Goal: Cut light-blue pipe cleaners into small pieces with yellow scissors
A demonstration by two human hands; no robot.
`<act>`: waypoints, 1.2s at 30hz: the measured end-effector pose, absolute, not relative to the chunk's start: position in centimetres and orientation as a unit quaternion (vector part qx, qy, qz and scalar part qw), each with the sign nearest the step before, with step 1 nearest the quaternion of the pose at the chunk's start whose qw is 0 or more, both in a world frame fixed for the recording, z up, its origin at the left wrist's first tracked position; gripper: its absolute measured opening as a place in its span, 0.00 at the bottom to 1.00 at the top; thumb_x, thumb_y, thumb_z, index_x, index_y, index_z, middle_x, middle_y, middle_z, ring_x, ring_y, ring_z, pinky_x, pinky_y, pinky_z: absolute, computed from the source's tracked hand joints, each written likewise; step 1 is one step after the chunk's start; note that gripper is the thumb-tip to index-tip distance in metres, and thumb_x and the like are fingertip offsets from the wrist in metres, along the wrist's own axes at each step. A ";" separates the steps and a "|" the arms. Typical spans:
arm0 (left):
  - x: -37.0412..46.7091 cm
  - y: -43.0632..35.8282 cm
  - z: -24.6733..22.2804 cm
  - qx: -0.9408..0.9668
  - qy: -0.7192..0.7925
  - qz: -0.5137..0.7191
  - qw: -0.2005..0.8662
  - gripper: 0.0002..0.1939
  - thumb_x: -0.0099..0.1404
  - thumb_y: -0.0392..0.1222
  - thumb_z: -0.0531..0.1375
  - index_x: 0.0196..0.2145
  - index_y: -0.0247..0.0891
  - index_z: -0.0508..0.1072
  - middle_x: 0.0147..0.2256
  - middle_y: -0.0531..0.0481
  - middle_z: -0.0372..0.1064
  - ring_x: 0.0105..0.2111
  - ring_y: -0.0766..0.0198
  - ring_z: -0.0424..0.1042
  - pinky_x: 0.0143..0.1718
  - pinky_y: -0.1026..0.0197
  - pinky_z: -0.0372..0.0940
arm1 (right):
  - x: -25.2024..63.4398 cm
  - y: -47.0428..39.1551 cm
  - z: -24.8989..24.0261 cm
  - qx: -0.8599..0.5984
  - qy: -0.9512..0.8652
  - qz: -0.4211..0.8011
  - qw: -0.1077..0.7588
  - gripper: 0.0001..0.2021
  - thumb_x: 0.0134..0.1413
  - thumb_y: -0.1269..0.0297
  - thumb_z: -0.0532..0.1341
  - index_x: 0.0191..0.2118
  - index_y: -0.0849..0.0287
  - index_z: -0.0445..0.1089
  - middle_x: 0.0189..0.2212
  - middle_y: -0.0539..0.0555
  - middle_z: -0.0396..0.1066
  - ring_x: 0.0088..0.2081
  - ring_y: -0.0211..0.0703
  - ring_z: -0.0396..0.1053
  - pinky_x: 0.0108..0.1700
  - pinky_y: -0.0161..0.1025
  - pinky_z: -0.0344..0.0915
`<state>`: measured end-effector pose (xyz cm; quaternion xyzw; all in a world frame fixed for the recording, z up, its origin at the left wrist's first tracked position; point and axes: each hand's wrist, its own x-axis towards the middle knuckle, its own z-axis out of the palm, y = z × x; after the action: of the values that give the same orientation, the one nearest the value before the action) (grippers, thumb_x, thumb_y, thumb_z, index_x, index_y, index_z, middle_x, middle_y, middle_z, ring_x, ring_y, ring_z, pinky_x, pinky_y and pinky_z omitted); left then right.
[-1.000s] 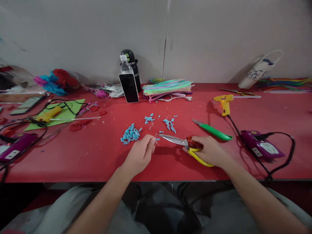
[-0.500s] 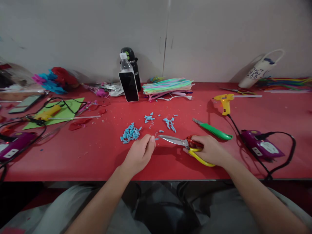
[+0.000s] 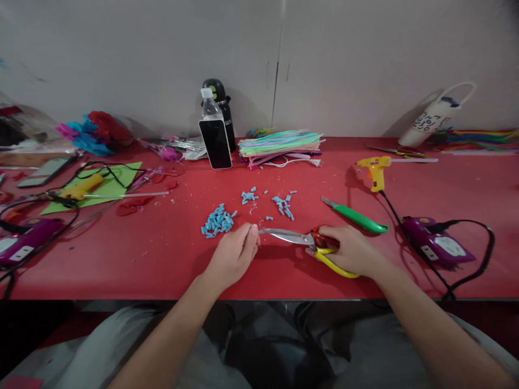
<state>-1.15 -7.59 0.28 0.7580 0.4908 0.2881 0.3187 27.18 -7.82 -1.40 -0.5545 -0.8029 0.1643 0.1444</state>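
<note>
My left hand (image 3: 232,253) is closed in a pinch on a thin light-blue strip (image 3: 261,232); only a short end shows past the fingertips. My right hand (image 3: 353,249) grips a pair of scissors (image 3: 288,236) with red and yellow handles. The blades point left, and their tips meet the blue end beside my left fingers. Just beyond my left hand lies a heap of short light-blue pieces (image 3: 218,220). Two smaller groups of such pieces, one at the middle (image 3: 248,195) and one further right (image 3: 283,205), lie past the blades.
A green utility knife (image 3: 360,218) lies beyond my right hand. Further right are a yellow glue gun (image 3: 377,172) and a purple power strip (image 3: 438,243). Colourful pipe cleaners (image 3: 279,145), a propped phone (image 3: 215,143) and bottles stand along the back of the red table (image 3: 170,270).
The scissor tips have shifted slightly left and down, from just short of my left fingertips onto the blue end. Both hands keep their hold; the view has moved a little.
</note>
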 end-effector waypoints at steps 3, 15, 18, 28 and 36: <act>-1.1 -7.6 0.2 0.757 0.489 0.290 0.322 0.19 0.74 0.47 0.41 0.28 0.39 0.60 0.20 0.55 0.61 0.21 0.67 0.63 0.30 0.62 0.57 | 27.2 -7.8 -1.3 -0.553 -0.804 0.165 0.140 0.18 0.52 0.46 0.59 0.24 0.55 0.59 0.19 0.47 0.61 0.22 0.36 0.54 0.26 0.35 0.47; -1.2 -7.7 0.1 0.755 0.483 0.290 0.337 0.18 0.74 0.48 0.42 0.29 0.39 0.61 0.22 0.55 0.63 0.24 0.67 0.65 0.31 0.62 0.57 | 27.1 -7.7 -1.2 -0.548 -0.811 0.155 0.133 0.18 0.52 0.48 0.59 0.24 0.55 0.58 0.20 0.48 0.62 0.23 0.37 0.55 0.27 0.36 0.47; -1.2 -7.6 0.1 0.755 0.481 0.288 0.339 0.18 0.74 0.48 0.42 0.29 0.39 0.61 0.23 0.55 0.63 0.24 0.67 0.65 0.32 0.62 0.57 | 27.2 -7.6 -1.4 -0.545 -0.814 0.152 0.133 0.17 0.52 0.49 0.59 0.24 0.55 0.58 0.20 0.48 0.62 0.23 0.36 0.54 0.27 0.36 0.47; -1.3 -7.6 0.0 0.757 0.480 0.291 0.335 0.18 0.74 0.48 0.42 0.29 0.39 0.60 0.23 0.55 0.63 0.25 0.68 0.65 0.33 0.62 0.57 | 27.3 -7.8 -1.6 -0.563 -0.794 0.180 0.145 0.18 0.49 0.48 0.62 0.25 0.56 0.59 0.19 0.46 0.58 0.23 0.35 0.53 0.25 0.34 0.47; -1.3 -7.5 -0.2 0.754 0.483 0.297 0.332 0.17 0.74 0.47 0.43 0.29 0.39 0.59 0.24 0.56 0.63 0.26 0.67 0.66 0.33 0.63 0.57 | 27.1 -7.8 -1.1 -0.560 -0.795 0.188 0.135 0.18 0.49 0.48 0.62 0.24 0.55 0.59 0.19 0.46 0.58 0.23 0.35 0.53 0.25 0.35 0.47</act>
<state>-1.33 -7.50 -0.24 0.7541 0.4825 0.2966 0.3324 27.09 -7.84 -1.10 -0.5603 -0.7953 0.1880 0.1348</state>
